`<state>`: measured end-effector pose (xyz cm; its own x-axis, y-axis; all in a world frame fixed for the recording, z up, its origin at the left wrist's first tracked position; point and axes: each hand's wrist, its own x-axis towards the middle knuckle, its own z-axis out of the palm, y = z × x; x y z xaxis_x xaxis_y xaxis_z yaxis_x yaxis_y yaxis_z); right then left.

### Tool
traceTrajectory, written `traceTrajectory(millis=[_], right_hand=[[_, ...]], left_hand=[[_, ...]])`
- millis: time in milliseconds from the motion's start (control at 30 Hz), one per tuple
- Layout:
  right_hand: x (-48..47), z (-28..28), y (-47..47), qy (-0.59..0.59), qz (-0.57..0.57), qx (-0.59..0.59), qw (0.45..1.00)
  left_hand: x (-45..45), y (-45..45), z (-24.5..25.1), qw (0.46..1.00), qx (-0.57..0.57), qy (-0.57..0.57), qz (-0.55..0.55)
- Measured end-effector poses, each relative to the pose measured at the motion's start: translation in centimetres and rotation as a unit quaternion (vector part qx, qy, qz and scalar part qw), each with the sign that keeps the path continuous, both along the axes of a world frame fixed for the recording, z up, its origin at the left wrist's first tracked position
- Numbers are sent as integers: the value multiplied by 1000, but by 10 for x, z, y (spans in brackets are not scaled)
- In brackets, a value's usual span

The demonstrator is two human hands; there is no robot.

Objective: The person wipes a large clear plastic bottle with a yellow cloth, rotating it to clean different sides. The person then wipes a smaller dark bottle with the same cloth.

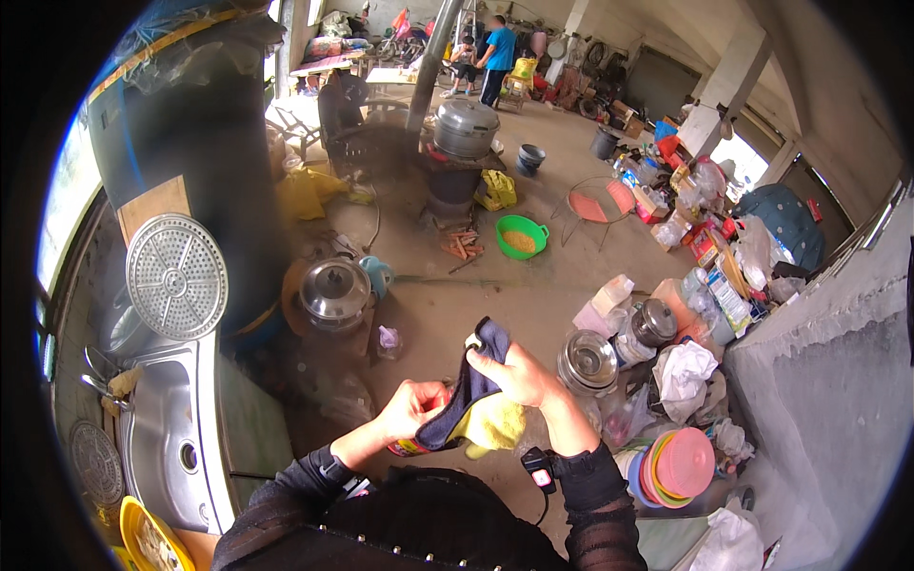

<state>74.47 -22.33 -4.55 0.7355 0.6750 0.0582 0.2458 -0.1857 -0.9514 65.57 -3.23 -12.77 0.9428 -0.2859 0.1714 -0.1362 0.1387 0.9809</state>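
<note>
In front of my body, both hands are at a dark blue and yellow cloth (465, 408). My right hand (520, 375) grips its upper part, thumb on the dark blue side, while the yellow side hangs below. My left hand (414, 410) has its fingers curled at the cloth's left edge. A red and yellow object (407, 448), probably a packaged container, shows beneath that hand and the cloth; most of it is hidden. I cannot tell how firmly the left fingers hold it.
At left are a steel sink (161, 442) and a perforated steamer plate (176, 277). Ahead stand a lidded pot (335, 292), a stove with a large steamer pot (465, 132) and a green basin (521, 239). Steel bowls (588, 360) and coloured plastic baskets (685, 464) are at right. Two people are far back.
</note>
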Motion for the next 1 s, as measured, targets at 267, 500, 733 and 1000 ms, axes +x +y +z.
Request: traceTrajectory(millis=[267,500,733,1000], right_hand=[[15,-20,-4,113,-84,-26,990],[-27,-18,-11,38,-196,90,976],[-44,-23,-11,-247,-193,-21,949],[-25,-15,-9,-11,-120,-32,992]], left_hand=[[-4,-1,0,999,41,-24,-13],[-7,1,2,998,56,29,4],[-5,-1,6,995,101,7,3],[-12,-1,-3,995,98,22,-23]])
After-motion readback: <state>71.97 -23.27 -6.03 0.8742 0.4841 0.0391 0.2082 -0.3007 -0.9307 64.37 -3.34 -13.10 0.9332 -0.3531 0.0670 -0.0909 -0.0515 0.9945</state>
